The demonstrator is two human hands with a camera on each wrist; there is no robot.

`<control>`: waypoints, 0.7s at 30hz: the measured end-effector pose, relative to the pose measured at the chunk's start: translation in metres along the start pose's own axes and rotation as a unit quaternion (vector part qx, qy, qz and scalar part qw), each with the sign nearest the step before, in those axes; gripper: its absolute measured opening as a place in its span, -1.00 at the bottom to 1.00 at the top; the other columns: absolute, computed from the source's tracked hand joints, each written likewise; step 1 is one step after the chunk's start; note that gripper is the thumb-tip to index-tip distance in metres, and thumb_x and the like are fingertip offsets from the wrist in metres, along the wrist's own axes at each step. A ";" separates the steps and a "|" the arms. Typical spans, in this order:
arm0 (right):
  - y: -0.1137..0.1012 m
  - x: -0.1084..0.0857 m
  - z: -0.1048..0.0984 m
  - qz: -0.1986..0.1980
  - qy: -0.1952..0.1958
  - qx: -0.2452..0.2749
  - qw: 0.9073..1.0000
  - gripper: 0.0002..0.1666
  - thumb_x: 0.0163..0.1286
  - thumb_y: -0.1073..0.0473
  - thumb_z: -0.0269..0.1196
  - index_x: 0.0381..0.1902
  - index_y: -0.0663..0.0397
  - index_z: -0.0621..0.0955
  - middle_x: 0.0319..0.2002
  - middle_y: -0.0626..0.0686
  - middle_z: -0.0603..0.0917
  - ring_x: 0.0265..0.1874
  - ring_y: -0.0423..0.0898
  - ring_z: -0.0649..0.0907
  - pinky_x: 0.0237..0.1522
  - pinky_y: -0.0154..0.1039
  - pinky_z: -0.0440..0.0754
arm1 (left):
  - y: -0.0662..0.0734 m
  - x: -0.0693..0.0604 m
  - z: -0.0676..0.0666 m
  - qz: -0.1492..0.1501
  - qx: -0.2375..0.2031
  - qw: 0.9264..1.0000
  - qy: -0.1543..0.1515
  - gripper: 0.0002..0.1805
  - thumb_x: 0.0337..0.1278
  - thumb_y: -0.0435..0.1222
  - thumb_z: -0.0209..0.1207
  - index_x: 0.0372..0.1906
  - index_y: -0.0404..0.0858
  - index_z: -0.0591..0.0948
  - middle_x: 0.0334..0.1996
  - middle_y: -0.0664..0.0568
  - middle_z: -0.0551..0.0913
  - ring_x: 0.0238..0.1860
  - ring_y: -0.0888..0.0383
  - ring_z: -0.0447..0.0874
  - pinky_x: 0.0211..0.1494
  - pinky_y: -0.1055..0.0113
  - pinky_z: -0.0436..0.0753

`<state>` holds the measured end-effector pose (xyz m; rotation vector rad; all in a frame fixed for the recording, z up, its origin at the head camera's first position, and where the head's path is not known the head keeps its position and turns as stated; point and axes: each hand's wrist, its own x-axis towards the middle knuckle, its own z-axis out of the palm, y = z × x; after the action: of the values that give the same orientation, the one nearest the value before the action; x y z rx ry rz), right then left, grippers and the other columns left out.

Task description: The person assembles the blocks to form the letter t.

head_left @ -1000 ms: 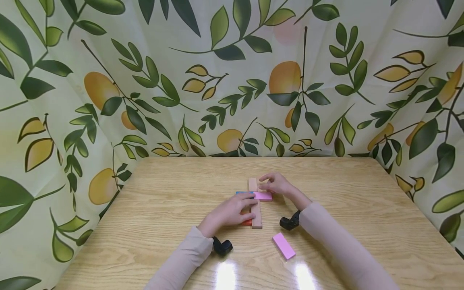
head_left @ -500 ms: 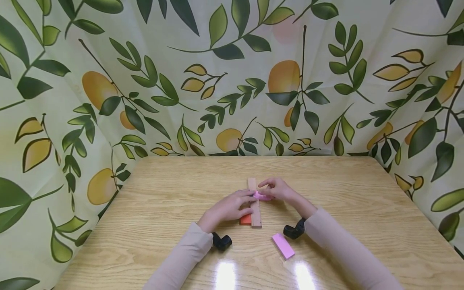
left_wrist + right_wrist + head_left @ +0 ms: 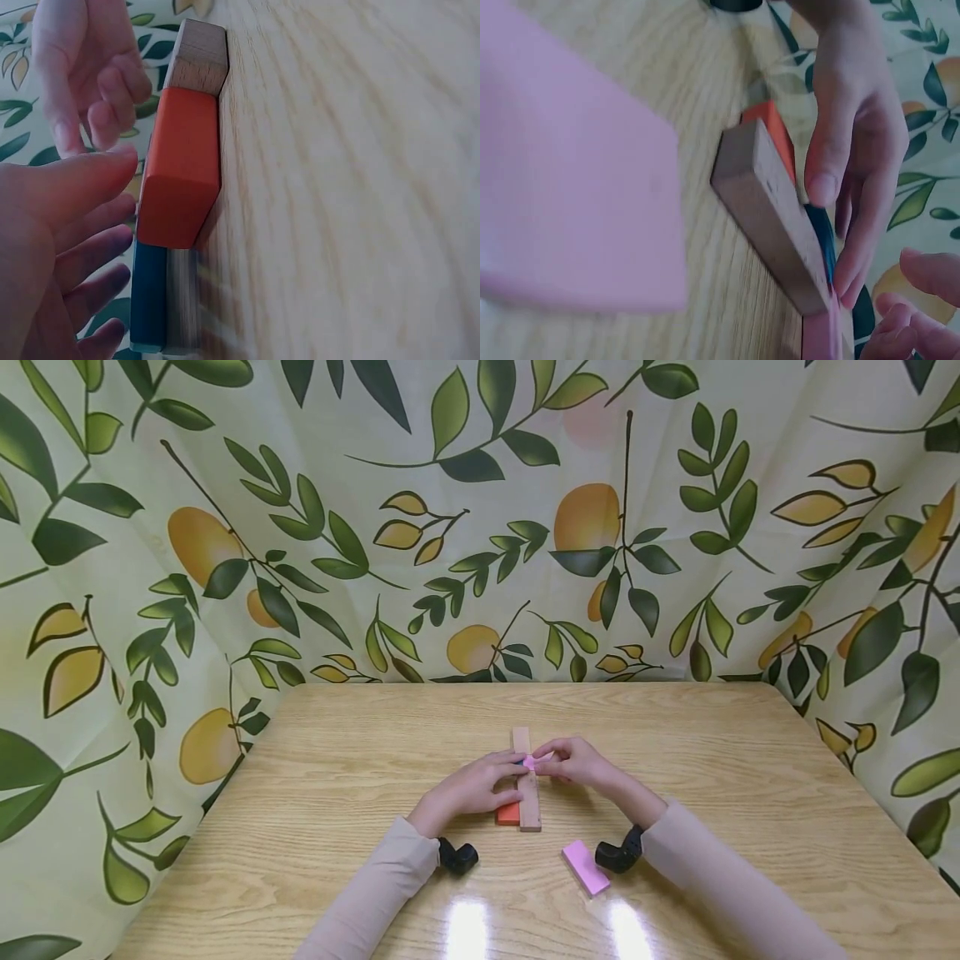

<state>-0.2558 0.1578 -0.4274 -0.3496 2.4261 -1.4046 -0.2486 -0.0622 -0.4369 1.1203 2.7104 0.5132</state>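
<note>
Table [image 3: 352,743], wood-grain top, w/ L hand [image 3: 472,783] laid over blks at mid-surface, palm down, fingers fairly straight & a bit spread, thumb apart, gripping nothing. Fr. R wrist view, longest fingertips down by blue blk [image 3: 821,232] & its join w/ pink blk [image 3: 823,330]; firm press or light touch, can't tell. R hand [image 3: 583,762] opp., just beside pink blk, fingers loosely bent, narrow gap fr. thumb to fingertips, nothing seen betw. them in R wrist view; contact w/ pink blk, can't tell. Pink blk betw. both hands, mostly covered in head view. Near wood blk [image 3: 529,803] long & narrow, on wearer's side of pink blk; far wood blk [image 3: 521,739] roughly in line beyond. Orange blk [image 3: 507,814] up against L side of same near blk. Blue blk mostly under L hand in head view. Loose pink blk [image 3: 586,868] flat, skewed, well apart fr. group, nr R wrist cam [image 3: 619,853]. L wrist cam [image 3: 458,858] by other cuff. Pale sleeves [image 3: 378,881], both arms. Leaf-&-fruit cloth [image 3: 495,485] behind & at sides.
</note>
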 end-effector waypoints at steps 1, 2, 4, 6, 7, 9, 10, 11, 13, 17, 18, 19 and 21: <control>-0.001 -0.002 0.001 -0.005 -0.001 0.000 1.000 -0.60 0.30 0.17 0.28 0.00 0.33 0.61 -0.69 -0.12 0.39 -0.67 -0.26 0.34 -0.62 -0.45 0.27 | 0.000 0.000 0.000 0.001 -0.001 1.000 0.000 -0.47 0.33 -0.04 0.10 0.34 -0.10 0.45 0.47 0.04 0.29 0.52 0.05 0.19 0.57 0.12 0.24; -0.002 -0.004 0.002 -0.011 -0.002 0.000 1.000 -0.61 0.30 0.18 0.28 0.00 0.34 0.61 -0.69 -0.13 0.38 -0.68 -0.27 0.34 -0.62 -0.45 0.27 | 0.000 0.000 0.000 0.002 -0.001 1.000 0.000 -0.47 0.33 -0.04 0.10 0.34 -0.09 0.44 0.47 0.04 0.29 0.52 0.06 0.18 0.57 0.13 0.24; -0.004 -0.008 0.004 -0.018 -0.004 -0.002 1.000 -0.62 0.30 0.19 0.28 -0.01 0.34 0.61 -0.68 -0.14 0.37 -0.69 -0.28 0.32 -0.63 -0.45 0.26 | 0.000 0.000 0.000 0.005 0.000 1.000 0.001 -0.46 0.32 -0.04 0.10 0.35 -0.10 0.44 0.47 0.05 0.29 0.52 0.05 0.18 0.57 0.12 0.24; -0.006 -0.012 0.007 -0.021 -0.008 0.000 1.000 -0.63 0.29 0.20 0.28 -0.02 0.34 0.61 -0.68 -0.15 0.37 -0.69 -0.28 0.32 -0.63 -0.46 0.25 | 0.000 0.000 -0.001 0.004 -0.001 1.000 0.000 -0.45 0.32 -0.03 0.10 0.36 -0.10 0.42 0.47 0.05 0.29 0.53 0.05 0.17 0.57 0.12 0.23; -0.007 -0.015 0.008 -0.021 -0.010 0.002 1.000 -0.63 0.29 0.20 0.28 -0.02 0.33 0.61 -0.68 -0.16 0.36 -0.69 -0.29 0.32 -0.63 -0.46 0.24 | 0.000 0.000 -0.001 0.004 -0.001 1.000 0.000 -0.45 0.33 -0.03 0.10 0.36 -0.10 0.42 0.47 0.06 0.29 0.53 0.05 0.17 0.57 0.12 0.23; -0.008 -0.019 0.011 -0.022 -0.014 0.005 1.000 -0.62 0.29 0.20 0.28 0.00 0.33 0.61 -0.67 -0.16 0.36 -0.68 -0.29 0.31 -0.62 -0.47 0.24 | 0.000 0.000 -0.001 0.001 -0.002 1.000 0.000 -0.44 0.33 -0.02 0.09 0.36 -0.09 0.42 0.47 0.06 0.29 0.53 0.05 0.17 0.57 0.12 0.23; -0.009 -0.021 0.012 -0.025 -0.016 0.006 1.000 -0.62 0.29 0.20 0.28 0.00 0.34 0.60 -0.67 -0.16 0.36 -0.67 -0.29 0.31 -0.61 -0.47 0.24 | 0.001 0.000 -0.001 -0.002 -0.004 1.000 -0.002 -0.44 0.33 -0.02 0.09 0.37 -0.08 0.41 0.47 0.07 0.29 0.53 0.05 0.16 0.58 0.12 0.23; -0.009 -0.023 0.013 -0.026 -0.017 0.010 0.999 -0.62 0.29 0.20 0.28 0.00 0.35 0.60 -0.66 -0.16 0.36 -0.66 -0.29 0.32 -0.61 -0.47 0.24 | 0.000 0.000 0.000 -0.002 -0.004 1.000 -0.002 -0.45 0.33 -0.03 0.09 0.36 -0.08 0.42 0.47 0.07 0.29 0.53 0.05 0.16 0.58 0.12 0.23; -0.010 -0.026 0.016 -0.035 -0.021 0.018 0.999 -0.60 0.29 0.21 0.27 0.00 0.38 0.59 -0.65 -0.16 0.35 -0.66 -0.30 0.31 -0.60 -0.47 0.24 | 0.000 0.001 0.001 -0.002 -0.005 1.000 -0.002 -0.46 0.33 -0.03 0.09 0.35 -0.08 0.43 0.47 0.08 0.29 0.53 0.06 0.16 0.58 0.12 0.23; -0.011 -0.033 0.022 -0.046 -0.028 0.031 0.998 -0.60 0.28 0.21 0.28 -0.02 0.41 0.59 -0.65 -0.16 0.36 -0.67 -0.32 0.31 -0.61 -0.48 0.24 | -0.001 0.001 0.002 0.004 -0.006 1.000 0.000 -0.49 0.33 -0.05 0.09 0.32 -0.11 0.47 0.46 0.07 0.31 0.53 0.05 0.17 0.58 0.12 0.23; -0.012 -0.035 0.024 -0.050 -0.029 0.032 0.998 -0.60 0.28 0.21 0.28 -0.02 0.41 0.59 -0.64 -0.17 0.37 -0.66 -0.33 0.32 -0.61 -0.49 0.24 | -0.002 0.001 0.002 0.008 -0.007 1.000 0.002 -0.50 0.33 -0.06 0.09 0.31 -0.13 0.48 0.46 0.05 0.32 0.52 0.04 0.19 0.57 0.12 0.23; -0.012 -0.036 0.025 -0.053 -0.029 0.032 0.998 -0.61 0.27 0.22 0.29 -0.03 0.41 0.59 -0.64 -0.17 0.38 -0.65 -0.34 0.33 -0.60 -0.49 0.25 | -0.002 0.001 0.001 0.013 -0.007 1.000 0.005 -0.51 0.33 -0.07 0.09 0.30 -0.14 0.48 0.45 0.04 0.33 0.52 0.03 0.20 0.57 0.11 0.23; -0.013 -0.039 0.029 -0.058 -0.027 0.032 0.997 -0.62 0.26 0.23 0.30 -0.05 0.41 0.60 -0.63 -0.17 0.41 -0.63 -0.35 0.35 -0.59 -0.50 0.28 | -0.002 0.001 0.001 0.021 -0.005 1.000 0.009 -0.52 0.34 -0.09 0.09 0.29 -0.16 0.49 0.44 0.02 0.35 0.51 0.01 0.22 0.56 0.10 0.25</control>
<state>-0.2077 0.1424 -0.4236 -0.5126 2.3456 -1.4979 -0.2505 -0.0624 -0.4385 1.1778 2.7007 0.5459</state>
